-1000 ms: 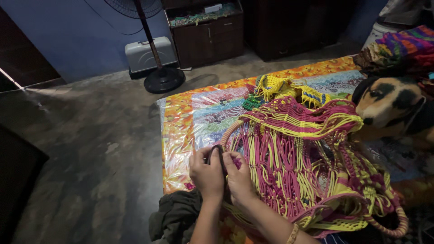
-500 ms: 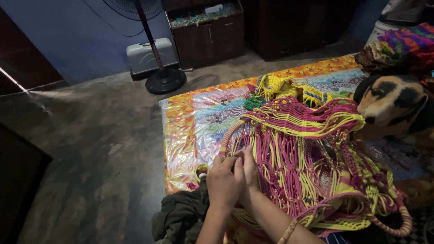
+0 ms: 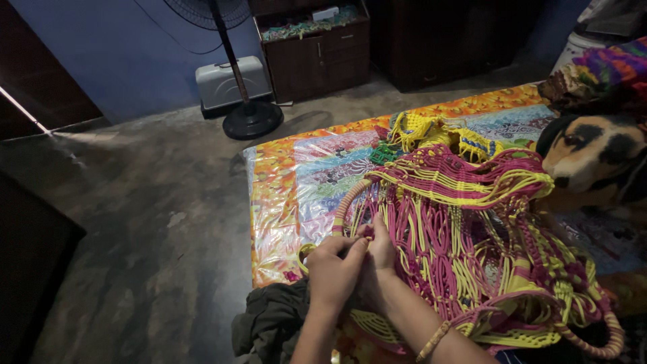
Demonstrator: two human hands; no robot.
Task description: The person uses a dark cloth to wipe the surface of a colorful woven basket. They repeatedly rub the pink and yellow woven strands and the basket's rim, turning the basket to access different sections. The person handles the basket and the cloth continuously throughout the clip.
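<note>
A large knotted cord piece (image 3: 472,229) in pink and yellow lies over a colourful plastic-covered mat (image 3: 296,182). It has round wrapped handles, one by my hands (image 3: 347,199) and one at the lower right (image 3: 606,340). My left hand (image 3: 330,273) and my right hand (image 3: 379,251) meet at the piece's near left edge, fingers pinched together on its cords. A beaded bracelet (image 3: 431,340) sits on my right wrist.
A dog figure (image 3: 593,158) with a black, tan and white head rests at the right. Yellow cord work (image 3: 438,131) lies beyond the piece. Dark cloth (image 3: 269,323) is bunched under my arms. A standing fan base (image 3: 251,118), a grey box (image 3: 226,81) and a wooden cabinet (image 3: 313,50) stand at the back.
My hands have shifted slightly to the right along the cord edge and closed tighter together. The view has tilted a little; the cord piece stays where it was.
</note>
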